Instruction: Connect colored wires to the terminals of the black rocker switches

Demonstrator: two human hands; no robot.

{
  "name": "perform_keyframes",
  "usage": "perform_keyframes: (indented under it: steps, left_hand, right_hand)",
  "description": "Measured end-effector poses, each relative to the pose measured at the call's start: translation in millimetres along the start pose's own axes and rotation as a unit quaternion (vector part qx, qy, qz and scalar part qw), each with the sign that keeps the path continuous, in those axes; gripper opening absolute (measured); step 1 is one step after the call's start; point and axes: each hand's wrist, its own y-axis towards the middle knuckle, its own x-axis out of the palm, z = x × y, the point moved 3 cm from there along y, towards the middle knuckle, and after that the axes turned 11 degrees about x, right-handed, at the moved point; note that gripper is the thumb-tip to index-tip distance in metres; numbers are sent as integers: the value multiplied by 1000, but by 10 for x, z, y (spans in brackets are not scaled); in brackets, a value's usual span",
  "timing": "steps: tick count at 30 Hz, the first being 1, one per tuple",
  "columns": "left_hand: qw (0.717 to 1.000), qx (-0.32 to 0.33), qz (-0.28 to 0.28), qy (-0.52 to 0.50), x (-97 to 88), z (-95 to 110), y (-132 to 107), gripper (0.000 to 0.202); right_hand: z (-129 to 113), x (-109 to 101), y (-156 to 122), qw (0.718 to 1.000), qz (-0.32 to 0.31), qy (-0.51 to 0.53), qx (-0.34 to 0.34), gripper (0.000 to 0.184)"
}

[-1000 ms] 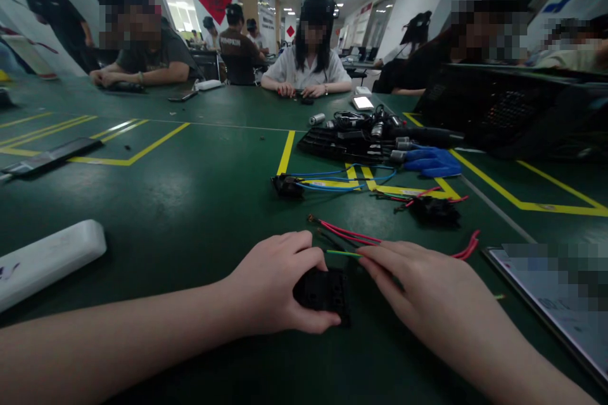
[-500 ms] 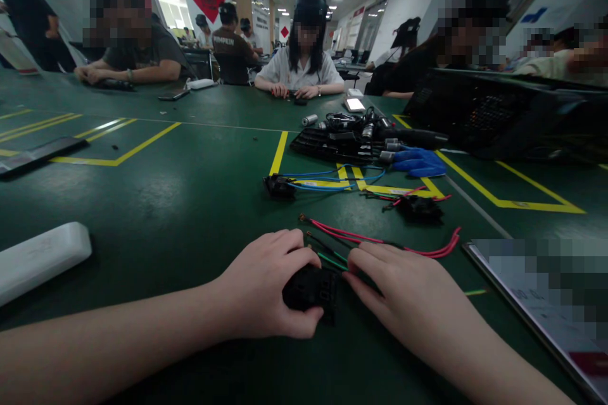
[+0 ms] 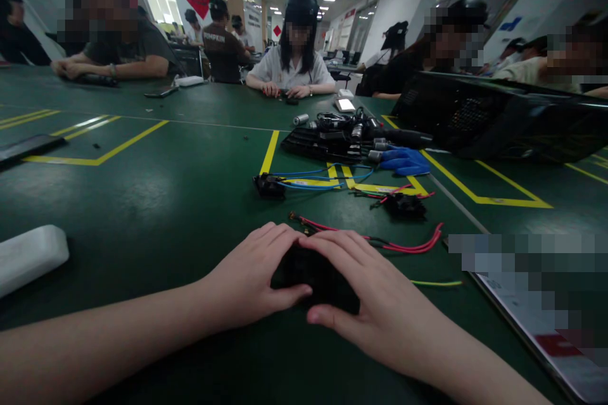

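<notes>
My left hand (image 3: 251, 272) is closed round a small black plastic housing (image 3: 304, 266) low over the green table. From the other side my right hand (image 3: 365, 291) curls over the same housing, its fingertips meeting those of the left. Both thumbs are at its near side. Much of the housing lies in shadow and behind my fingers. Just beyond the hands lie red wires (image 3: 415, 248) with metal terminals at their left end. A yellow-green wire (image 3: 439, 283) sticks out to the right of my right hand.
Farther off lie a black connector with blue wires (image 3: 270, 185), another black connector (image 3: 406, 205), a blue glove (image 3: 405, 161) and a pile of black tools and cables (image 3: 332, 142). A white case (image 3: 33, 259) is left, a tablet-like panel (image 3: 532, 323) right. Several people sit around.
My right hand has moved left from beside the green wire onto the black housing, which my left hand keeps holding. The whole view has shifted slightly.
</notes>
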Motion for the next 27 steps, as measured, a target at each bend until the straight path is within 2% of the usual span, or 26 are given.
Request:
perform_keyframes:
  steps: [2,5,8,15,19,23,25,27]
  left_hand:
    - [1000,-2,3,-13,4,-6,1,34]
    - [999,-3,16,-27,-9,12,-13,40]
    - [999,-5,48,-20,-36,10,-33,45]
    - [979,-41,157,125,-190,-179,-12,46]
    - [962,-86,187,177,-329,-389,31,56]
    - [960,-133,170,178,-428,-672,67,74]
    - [969,-124,128,170,-428,-771,91,77]
    - [977,-104,91,162,-410,-810,111,71]
  right_hand:
    - [-13,63,10,1000,-16,-6,3,62]
    - [10,107,38,1000,-11,-19,15,49]
    - [61,79,61,998,16,-46,30,45]
    - [305,-36,91,992,65,-82,68,47]
    - [395,-61,101,987,69,-117,84,49]
    - [423,-70,113,986,48,-126,95,50]
    - [426,-76,118,986,46,-126,95,50]
    - [427,-78,120,986,46,-125,95,51]
